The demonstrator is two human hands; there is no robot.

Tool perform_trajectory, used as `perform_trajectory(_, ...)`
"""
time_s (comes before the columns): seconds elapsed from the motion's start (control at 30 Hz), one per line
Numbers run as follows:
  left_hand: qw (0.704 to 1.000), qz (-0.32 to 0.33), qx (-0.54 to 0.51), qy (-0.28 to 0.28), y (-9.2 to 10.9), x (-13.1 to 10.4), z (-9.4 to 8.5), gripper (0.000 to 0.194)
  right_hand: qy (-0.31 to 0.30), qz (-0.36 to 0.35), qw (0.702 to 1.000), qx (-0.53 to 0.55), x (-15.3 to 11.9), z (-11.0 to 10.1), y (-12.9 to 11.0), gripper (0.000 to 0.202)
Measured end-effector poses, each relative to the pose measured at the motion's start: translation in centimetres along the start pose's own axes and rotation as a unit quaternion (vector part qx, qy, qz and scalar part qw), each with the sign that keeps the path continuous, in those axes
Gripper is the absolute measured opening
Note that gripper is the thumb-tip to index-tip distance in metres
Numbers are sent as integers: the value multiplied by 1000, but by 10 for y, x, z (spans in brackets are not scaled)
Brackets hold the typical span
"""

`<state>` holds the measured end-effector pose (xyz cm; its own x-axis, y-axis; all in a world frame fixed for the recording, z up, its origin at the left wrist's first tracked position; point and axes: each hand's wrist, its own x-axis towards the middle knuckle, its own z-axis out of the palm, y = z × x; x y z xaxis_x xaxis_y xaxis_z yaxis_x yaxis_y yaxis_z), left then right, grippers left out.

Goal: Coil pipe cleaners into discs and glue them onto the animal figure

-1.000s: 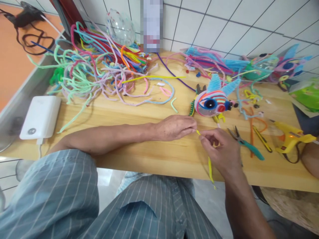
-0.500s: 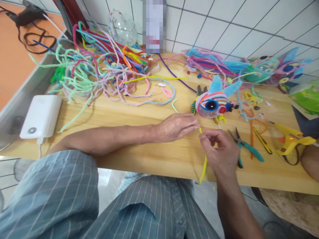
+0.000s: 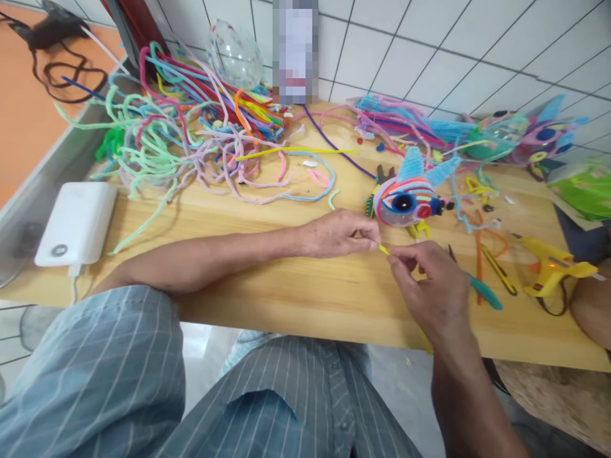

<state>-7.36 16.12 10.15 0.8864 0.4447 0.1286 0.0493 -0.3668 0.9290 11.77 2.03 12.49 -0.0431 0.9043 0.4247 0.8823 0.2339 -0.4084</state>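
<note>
Between my two hands runs a short stretch of yellow pipe cleaner point(image 3: 384, 249). My left hand point(image 3: 340, 234) pinches one end of it with thumb and fingers together. Close by on the right, my right hand point(image 3: 429, 283) pinches it too, and most of its length is hidden behind that hand. Just beyond the fingers sits a fish-like figure point(image 3: 405, 200) with blue pipe-cleaner fins, striped wrapping, a large black-and-blue eye and a red button. Teal-handled pliers point(image 3: 484, 292) lie to the right, partly covered by my right hand.
A yellow glue gun point(image 3: 554, 267) and a yellow cutter knife point(image 3: 499, 270) lie at the right, near another person's arm point(image 3: 592, 305). Tangled pipe cleaners point(image 3: 157, 146) spread over the back left. A white power bank point(image 3: 76, 222) with a cable lies at the left.
My right hand has shifted right and slightly down, now covering part of the pliers. The hanging yellow tail has swung behind it. My left fingers have turned a little.
</note>
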Motion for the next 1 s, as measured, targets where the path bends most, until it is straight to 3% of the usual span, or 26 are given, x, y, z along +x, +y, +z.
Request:
perform_trajectory(0.13,999,-17,-26,-8,0,-1,2,13,-17,-14,1000,1,0,0,1,10)
perform_trajectory(0.27,987,-74,-135,42,1,0,9,16,-15,39,998,37,0,3,-1,7)
perform_trajectory(0.43,938,-124,-293,136,6,-4,23,25,56,142,983,100,-1,25,-12,7)
perform_trajectory(0.6,871,-157,-416,209,7,-9,38,16,117,237,945,192,-2,53,-25,13)
perform_trajectory(0.7,866,-175,-439,163,3,-4,34,14,106,251,940,207,-2,51,-23,15)
perform_trajectory(0.9,940,-152,-306,24,-3,8,3,18,19,177,976,125,1,15,-10,9)
perform_trajectory(1.0,962,-139,-234,-25,-4,7,-4,14,-15,128,987,98,4,6,-5,9)
